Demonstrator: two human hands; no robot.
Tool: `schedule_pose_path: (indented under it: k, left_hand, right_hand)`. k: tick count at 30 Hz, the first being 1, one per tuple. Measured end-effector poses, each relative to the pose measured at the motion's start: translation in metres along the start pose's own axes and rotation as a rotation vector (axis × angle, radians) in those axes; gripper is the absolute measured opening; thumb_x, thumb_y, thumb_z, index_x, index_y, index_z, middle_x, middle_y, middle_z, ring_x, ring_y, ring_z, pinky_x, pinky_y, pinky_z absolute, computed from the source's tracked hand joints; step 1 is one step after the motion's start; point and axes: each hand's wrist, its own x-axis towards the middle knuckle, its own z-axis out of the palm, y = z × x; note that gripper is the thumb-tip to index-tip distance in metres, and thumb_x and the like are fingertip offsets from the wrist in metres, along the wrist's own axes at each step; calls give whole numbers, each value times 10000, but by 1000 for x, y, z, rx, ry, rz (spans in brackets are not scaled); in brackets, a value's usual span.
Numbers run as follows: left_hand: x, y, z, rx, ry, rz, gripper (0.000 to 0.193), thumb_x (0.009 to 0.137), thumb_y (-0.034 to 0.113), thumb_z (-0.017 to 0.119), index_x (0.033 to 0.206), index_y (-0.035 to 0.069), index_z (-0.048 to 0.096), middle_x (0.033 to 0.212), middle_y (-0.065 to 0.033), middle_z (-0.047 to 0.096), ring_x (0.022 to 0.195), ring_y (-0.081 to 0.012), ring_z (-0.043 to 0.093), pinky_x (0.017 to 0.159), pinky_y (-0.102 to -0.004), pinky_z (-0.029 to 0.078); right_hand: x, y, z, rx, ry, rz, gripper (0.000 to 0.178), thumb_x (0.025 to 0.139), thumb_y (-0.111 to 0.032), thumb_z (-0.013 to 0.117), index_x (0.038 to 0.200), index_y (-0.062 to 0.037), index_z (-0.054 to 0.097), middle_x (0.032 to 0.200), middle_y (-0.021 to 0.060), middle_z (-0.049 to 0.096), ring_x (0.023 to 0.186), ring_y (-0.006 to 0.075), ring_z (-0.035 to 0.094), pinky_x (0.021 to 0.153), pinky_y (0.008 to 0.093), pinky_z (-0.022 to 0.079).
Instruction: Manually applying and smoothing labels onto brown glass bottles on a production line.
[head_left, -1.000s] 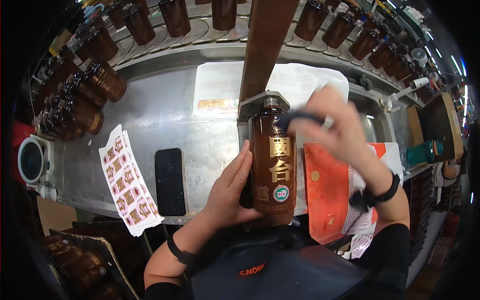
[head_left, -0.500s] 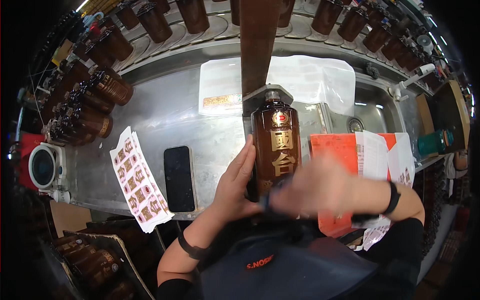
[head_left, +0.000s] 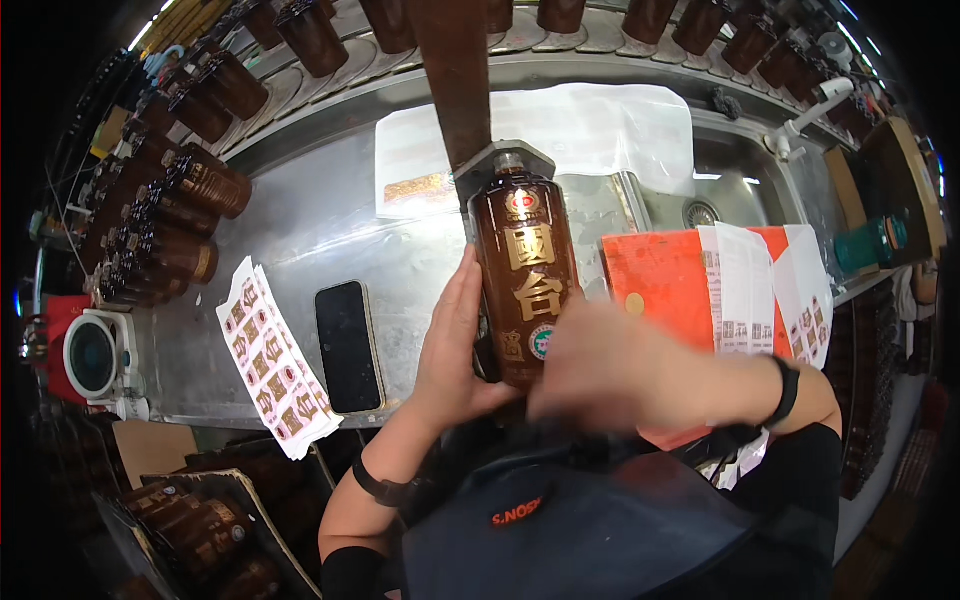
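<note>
A brown glossy bottle (head_left: 525,280) with gold characters, a red emblem near its neck and a small round green-white mark low on its front lies tilted back, its neck pointing away from me. My left hand (head_left: 452,345) steadies it, fingers along its left side and thumb near the base. Against the bottle's lower right edge is my right hand (head_left: 615,370), blurred, with its fingers curled in; whatever they may hold is hidden. Behind the bottle's neck sits a dark angular bracket (head_left: 478,165) on a brown post.
Label sheets (head_left: 270,365) and a black phone (head_left: 349,345) lie left of the bottle. A red-orange folder (head_left: 655,285) with papers is on the right, before a sink (head_left: 745,205). White sheeting (head_left: 590,125) covers the back. Many brown bottles (head_left: 205,180) stand around the counter.
The view has shifted, so the bottle appears slightly further left. The dark blue thing seen at my right fingers is out of sight, and the round green-white mark shows on the bottle.
</note>
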Motion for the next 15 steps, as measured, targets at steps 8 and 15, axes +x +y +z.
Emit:
schedule_pose_path:
  k: [8, 15]
  left_hand:
    - [11, 23, -4, 73, -55, 84, 1151, 625, 315, 899, 1537, 66, 244, 1568, -258, 220, 1458, -473, 172, 1160, -538, 238]
    - [29, 44, -5, 367, -83, 172, 897, 624, 193, 860, 1407, -1, 469, 1483, -158, 438, 1394, -430, 345, 1137, -486, 330]
  right_hand:
    - [-106, 105, -46, 462, 825, 752, 282, 914, -198, 706, 1135, -26, 678, 963, -11, 676, 964, 58, 591, 810, 223, 490]
    - [-230, 122, -32, 783, 893, 998, 267, 1036, -254, 525, 1184, -79, 664, 966, -33, 628, 849, 26, 577, 779, 204, 493]
